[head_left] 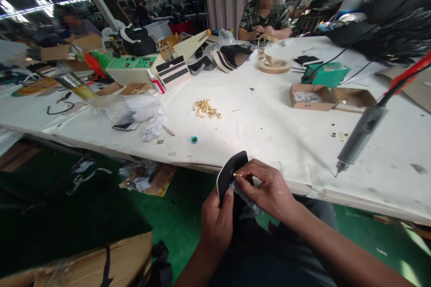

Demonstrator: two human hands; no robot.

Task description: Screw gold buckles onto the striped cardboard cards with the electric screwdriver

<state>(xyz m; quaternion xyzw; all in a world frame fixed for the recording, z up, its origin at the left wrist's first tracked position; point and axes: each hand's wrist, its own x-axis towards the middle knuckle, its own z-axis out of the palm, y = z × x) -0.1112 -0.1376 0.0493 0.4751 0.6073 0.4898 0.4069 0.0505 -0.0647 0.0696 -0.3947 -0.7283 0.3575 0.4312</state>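
Observation:
My left hand (216, 222) is closed round the lower part of a black shoe-upper piece with a white edge (230, 171), held upright just below the table's front edge. My right hand (266, 188) pinches a small gold metal fitting (237, 174) against the face of that black piece. A heap of the same gold fittings (207, 109) lies on the white table (269, 121) ahead of me.
A grey powered hand tool (361, 136) hangs on a red and black cord at the right. Two shallow cardboard boxes (311, 97), a green box (328, 74), a cream machine with a green panel (141, 66) and crumpled plastic (141, 110) stand on the table. A person sits across, working. A cardboard box (84, 264) is at my lower left.

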